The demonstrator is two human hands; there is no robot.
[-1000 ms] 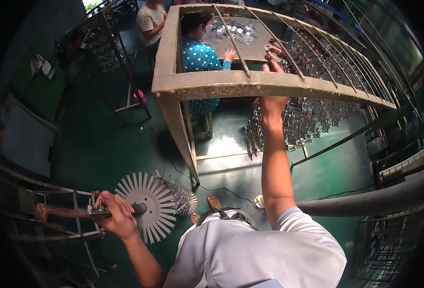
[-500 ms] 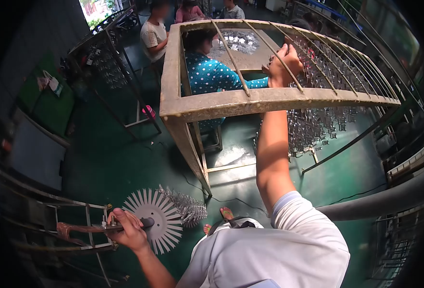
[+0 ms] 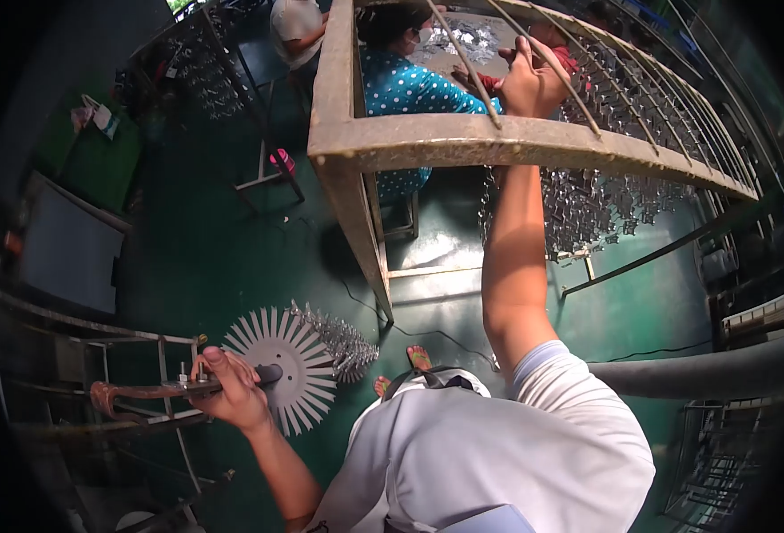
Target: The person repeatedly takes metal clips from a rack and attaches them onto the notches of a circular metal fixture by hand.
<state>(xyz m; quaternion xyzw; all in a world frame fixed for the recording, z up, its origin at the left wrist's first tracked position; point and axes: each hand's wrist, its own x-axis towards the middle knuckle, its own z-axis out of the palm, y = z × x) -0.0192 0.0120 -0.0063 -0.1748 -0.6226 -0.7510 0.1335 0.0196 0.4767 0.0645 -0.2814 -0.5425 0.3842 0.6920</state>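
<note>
My left hand grips a metal hanger with a copper-coloured hooked end and bolts. A round shaft joins it to a grey disc with slotted, finger-like edges. Strings of small shiny metal parts hang along the disc's far side. My right hand is raised inside the top of a metal frame rack, beside its thin rods. Its fingers are curled, and what they hold is hidden. Many small metal pieces hang in rows from the rack, right of my forearm.
A person in a dotted teal top sits behind the rack at a table strewn with metal pieces. Another person is further left. A thick grey pipe runs at right. Lower left is a metal frame.
The view has tilted down and the rack sits higher in it. My right hand stays among the rods, its fingers slightly shifted. My left hand keeps hold of the hanger.
</note>
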